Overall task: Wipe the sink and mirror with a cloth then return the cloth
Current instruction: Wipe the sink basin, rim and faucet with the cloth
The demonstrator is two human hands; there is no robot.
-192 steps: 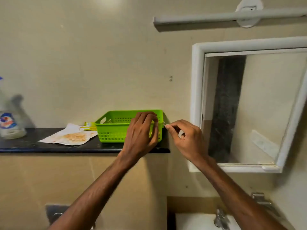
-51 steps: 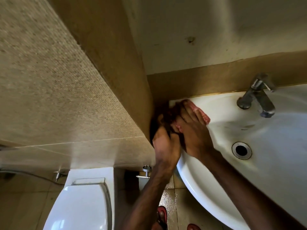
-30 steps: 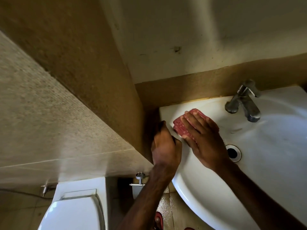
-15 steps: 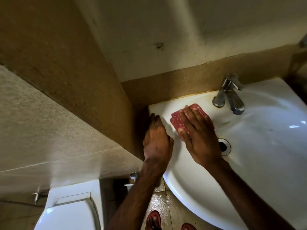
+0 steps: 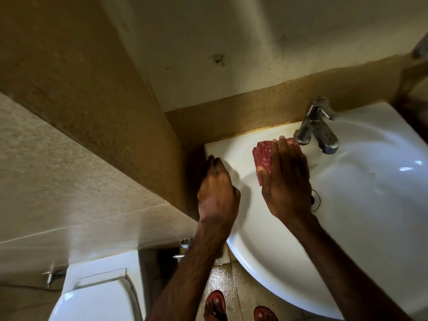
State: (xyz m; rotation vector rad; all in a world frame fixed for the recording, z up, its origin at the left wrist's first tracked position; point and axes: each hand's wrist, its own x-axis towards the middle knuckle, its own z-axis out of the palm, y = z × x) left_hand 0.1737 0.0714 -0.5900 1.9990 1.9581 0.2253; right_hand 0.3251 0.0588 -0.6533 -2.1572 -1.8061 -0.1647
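Now wiping the sink (image 5: 370, 216): the right hand (image 5: 287, 179), fingers (image 5: 283, 151) straight, presses the cloth (image 5: 262, 156) beside the tap (image 5: 317, 133); the left hand (image 5: 216, 193) rests relaxed on the sink's edge. Next, probably, sweep the cloth across the remaining surface

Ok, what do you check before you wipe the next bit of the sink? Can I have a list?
1. Cloth flat under the right hand: ok.
2. Left hand resting on the sink edge: ok.
3. No water coming from the tap: ok.
4. Space ahead of the cloth: not ok, the tap is right there.
5. Cloth wet enough: cannot tell.
6. Mirror clean: cannot tell, it is out of view.
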